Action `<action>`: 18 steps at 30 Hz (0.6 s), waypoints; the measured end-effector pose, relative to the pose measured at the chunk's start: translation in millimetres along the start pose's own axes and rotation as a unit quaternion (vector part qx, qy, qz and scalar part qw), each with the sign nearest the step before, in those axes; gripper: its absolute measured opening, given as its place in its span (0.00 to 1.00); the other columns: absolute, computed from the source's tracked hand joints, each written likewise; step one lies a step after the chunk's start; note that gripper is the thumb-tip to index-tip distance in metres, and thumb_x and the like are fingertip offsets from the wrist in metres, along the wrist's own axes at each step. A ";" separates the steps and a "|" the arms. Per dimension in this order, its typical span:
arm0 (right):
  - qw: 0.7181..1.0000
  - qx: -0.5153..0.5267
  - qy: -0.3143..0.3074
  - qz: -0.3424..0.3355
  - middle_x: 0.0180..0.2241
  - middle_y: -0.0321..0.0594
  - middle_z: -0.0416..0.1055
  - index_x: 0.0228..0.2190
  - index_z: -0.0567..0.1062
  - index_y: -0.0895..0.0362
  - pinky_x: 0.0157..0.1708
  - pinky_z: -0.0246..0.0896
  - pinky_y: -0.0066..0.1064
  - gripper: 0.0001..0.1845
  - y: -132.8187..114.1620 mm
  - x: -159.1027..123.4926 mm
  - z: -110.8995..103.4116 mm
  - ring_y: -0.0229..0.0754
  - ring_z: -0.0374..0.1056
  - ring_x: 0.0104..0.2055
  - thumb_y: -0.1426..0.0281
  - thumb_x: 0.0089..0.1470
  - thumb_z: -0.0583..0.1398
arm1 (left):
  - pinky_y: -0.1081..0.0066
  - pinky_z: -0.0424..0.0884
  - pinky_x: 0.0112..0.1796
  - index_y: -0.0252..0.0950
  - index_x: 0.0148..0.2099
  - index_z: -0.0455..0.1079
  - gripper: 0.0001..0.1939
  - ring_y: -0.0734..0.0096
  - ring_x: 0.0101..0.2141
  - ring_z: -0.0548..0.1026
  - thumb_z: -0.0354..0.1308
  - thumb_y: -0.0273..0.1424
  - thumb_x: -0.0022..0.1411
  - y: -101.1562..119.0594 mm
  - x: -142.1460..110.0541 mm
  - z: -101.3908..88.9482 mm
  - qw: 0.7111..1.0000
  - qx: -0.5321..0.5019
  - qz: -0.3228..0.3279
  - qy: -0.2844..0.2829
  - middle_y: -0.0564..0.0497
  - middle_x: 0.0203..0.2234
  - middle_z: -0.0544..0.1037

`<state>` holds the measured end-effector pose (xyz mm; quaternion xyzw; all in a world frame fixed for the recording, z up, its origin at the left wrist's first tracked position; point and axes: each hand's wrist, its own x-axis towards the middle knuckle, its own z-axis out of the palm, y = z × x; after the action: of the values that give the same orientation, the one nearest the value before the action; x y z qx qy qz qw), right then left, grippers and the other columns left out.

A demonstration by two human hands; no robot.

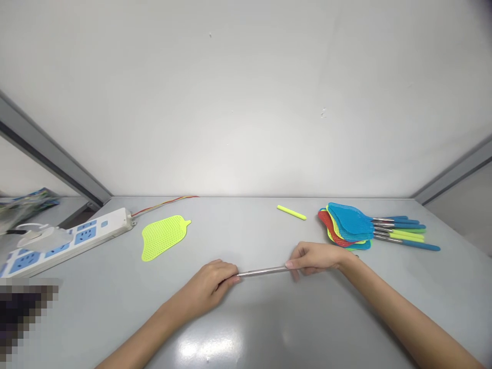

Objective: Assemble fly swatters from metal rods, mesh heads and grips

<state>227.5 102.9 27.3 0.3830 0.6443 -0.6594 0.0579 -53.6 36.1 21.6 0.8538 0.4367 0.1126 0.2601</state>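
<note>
Between my two hands a thin metal rod lies nearly level, just above or on the grey table. My left hand is closed round its left end, and my right hand pinches it toward the right end. Both rod ends are partly hidden by my fingers. Left of centre lies a loose yellow-green fly swatter head with a perforated face and a short neck. A yellow-green handle tube rests behind my right hand.
At the right, several assembled fly swatters are stacked, their handles pointing right. A white power strip with a plug runs along the left, thin wires trailing from it. A white wall closes off the table's back.
</note>
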 end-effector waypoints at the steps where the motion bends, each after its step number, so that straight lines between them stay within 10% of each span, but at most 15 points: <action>1: 1.000 0.001 0.001 -0.001 0.11 0.25 0.43 0.24 0.73 0.64 0.13 0.32 0.23 0.24 -0.3 0.1 0.4 0.27 0.38 0.14 0.53 0.46 0.56 | 0.71 0.62 0.32 0.37 0.28 0.61 0.17 0.72 0.26 0.66 0.37 0.34 0.65 0.1 -0.1 0.7 1.000 -0.003 -0.002 0.000 0.54 0.22 0.67; 18: 1.000 0.007 0.029 0.004 0.12 0.25 0.43 0.20 0.72 0.63 0.13 0.32 0.23 0.22 -7.5 -0.4 9.9 0.27 0.38 0.15 0.55 0.45 0.58 | 0.72 0.61 0.30 0.37 0.30 0.62 0.15 0.72 0.27 0.65 0.38 0.32 0.64 -5.2 -3.1 6.5 0.999 -0.005 -0.033 0.001 0.54 0.23 0.68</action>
<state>219.2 95.1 32.3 0.4049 0.6398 -0.6521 0.0387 -56.4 33.9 13.4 0.8373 0.4646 0.1070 0.2677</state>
